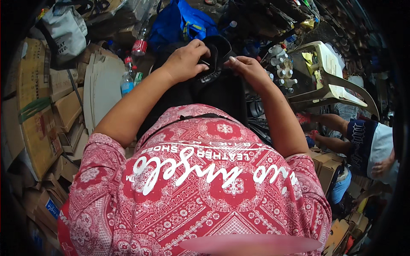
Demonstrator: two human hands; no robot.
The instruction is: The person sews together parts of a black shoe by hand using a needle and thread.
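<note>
- Toward two o'clock, a pale plastic chair (331, 62).
- At twelve, a blue bag (171, 23).
- Just before twelve, the left hand (185, 59), curled around a curved black piece (221, 42).
- Toward one, the right hand (248, 70), apparently pinching its edge; handling looks unfinished, exact progress unclear.

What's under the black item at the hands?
Black trousers show on the near side of the black item, below the left hand and right hand. Directly beneath it is covered, so whether it touches the lap can't be told.
</note>
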